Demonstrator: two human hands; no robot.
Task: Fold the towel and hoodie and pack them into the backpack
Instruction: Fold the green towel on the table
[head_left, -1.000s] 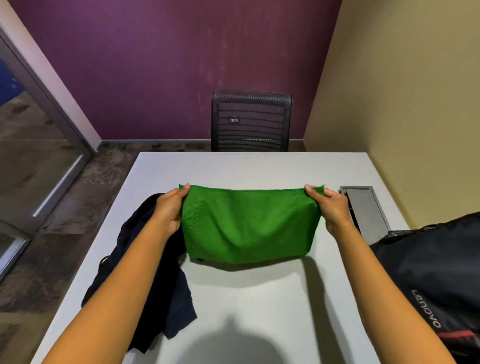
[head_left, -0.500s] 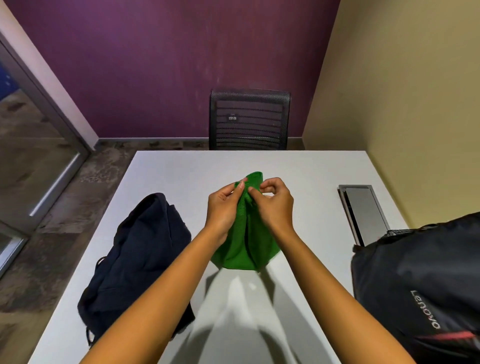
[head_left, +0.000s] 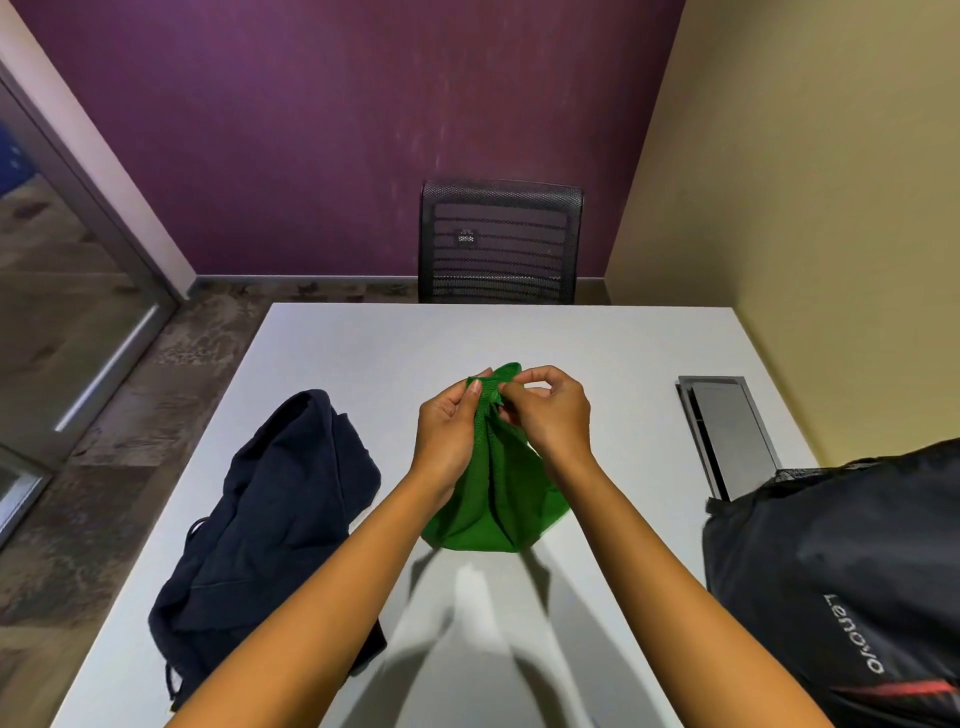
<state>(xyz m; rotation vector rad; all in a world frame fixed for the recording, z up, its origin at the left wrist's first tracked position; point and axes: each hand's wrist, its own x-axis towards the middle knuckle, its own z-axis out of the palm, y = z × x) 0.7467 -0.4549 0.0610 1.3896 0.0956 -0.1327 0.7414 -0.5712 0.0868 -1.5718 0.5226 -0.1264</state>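
Both hands, left hand (head_left: 449, 434) and right hand (head_left: 553, 415), pinch the towel (head_left: 493, 499) corners together above the table (head_left: 363, 353) centre; align edges squarely before laying flat.

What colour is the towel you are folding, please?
Bright green; the towel shows clearly in the head view.

A white counter (head_left: 597, 353) fills the room's middle, with a grey metal cable hatch (head_left: 727, 431) set near its right edge. Beyond the far edge stands a black mesh-backed chair (head_left: 498, 241) against a purple wall (head_left: 363, 130). A beige wall (head_left: 831, 208) runs along the right; a glass partition (head_left: 57, 332) borders mottled brown floor (head_left: 130, 441) on the left.
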